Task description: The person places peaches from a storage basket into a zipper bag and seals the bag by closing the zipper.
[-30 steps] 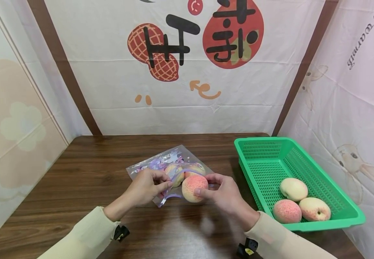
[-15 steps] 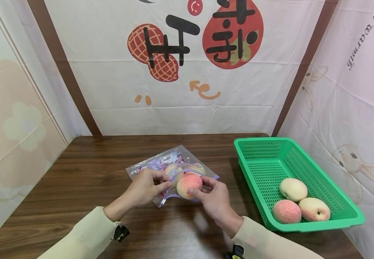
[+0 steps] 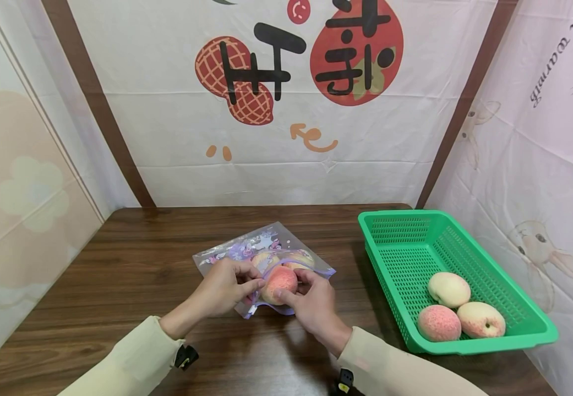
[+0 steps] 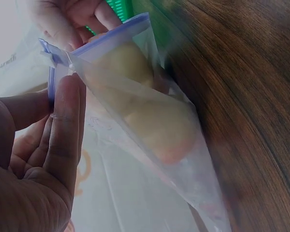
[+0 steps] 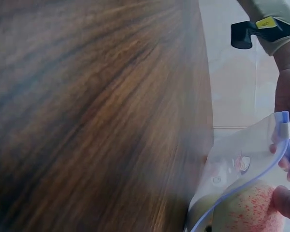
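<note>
A clear zip bag (image 3: 246, 250) with a purple slider edge and printed figures lies on the table, its mouth towards me. Two pale peaches (image 3: 298, 258) show through its film. My left hand (image 3: 224, 286) pinches the bag's rim near the white slider (image 5: 286, 129). Between the thumb and fingers of my right hand (image 3: 316, 308) is a pink, speckled peach (image 3: 280, 283), held at the bag's mouth. In the right wrist view this speckled peach (image 5: 251, 210) sits behind the purple edge, inside the film. The left wrist view shows the bag (image 4: 150, 111) bulging with fruit.
At the right of the table (image 3: 132, 264) stands a green perforated basket (image 3: 400, 286) holding a cream peach (image 3: 449, 290), a pink peach (image 3: 440, 323) and a pale one with a red blush (image 3: 481, 319). A printed cloth (image 3: 177, 137) hangs behind the table.
My right hand has moved left with the speckled peach, bringing it from the bag's right side into its mouth. My left hand has stayed at the rim.
</note>
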`<action>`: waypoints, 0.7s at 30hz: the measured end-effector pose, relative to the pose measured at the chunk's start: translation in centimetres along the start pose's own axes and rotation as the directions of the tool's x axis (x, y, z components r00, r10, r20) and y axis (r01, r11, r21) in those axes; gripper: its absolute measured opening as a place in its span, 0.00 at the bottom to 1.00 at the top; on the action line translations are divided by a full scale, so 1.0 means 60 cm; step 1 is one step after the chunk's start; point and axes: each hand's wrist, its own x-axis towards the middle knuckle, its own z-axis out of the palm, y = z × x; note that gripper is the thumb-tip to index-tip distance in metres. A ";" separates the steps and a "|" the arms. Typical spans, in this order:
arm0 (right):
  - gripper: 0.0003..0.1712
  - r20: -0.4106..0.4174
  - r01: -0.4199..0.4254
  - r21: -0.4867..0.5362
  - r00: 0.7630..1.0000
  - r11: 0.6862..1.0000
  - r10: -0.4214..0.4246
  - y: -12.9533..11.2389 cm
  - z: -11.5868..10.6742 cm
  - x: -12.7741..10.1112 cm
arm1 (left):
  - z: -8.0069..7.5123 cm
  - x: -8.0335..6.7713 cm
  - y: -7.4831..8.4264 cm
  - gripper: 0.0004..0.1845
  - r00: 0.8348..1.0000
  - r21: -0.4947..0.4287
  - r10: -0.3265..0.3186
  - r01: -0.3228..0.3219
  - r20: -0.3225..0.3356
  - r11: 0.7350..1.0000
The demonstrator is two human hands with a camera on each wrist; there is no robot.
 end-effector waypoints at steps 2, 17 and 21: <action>0.29 0.003 0.006 -0.002 1.000 1.000 -0.006 -0.001 0.003 0.002 | 0.002 0.001 -0.001 0.07 1.000 0.002 0.012 -0.012 0.000 1.000; 0.24 0.050 0.016 0.054 0.999 0.998 -0.018 0.012 0.038 0.027 | 0.005 0.002 -0.002 0.08 0.999 0.030 0.041 -0.041 -0.002 0.999; 0.18 0.046 0.039 0.012 0.998 0.999 -0.039 0.015 0.046 0.035 | 0.006 0.002 -0.002 0.08 0.999 0.045 0.050 -0.050 -0.002 0.998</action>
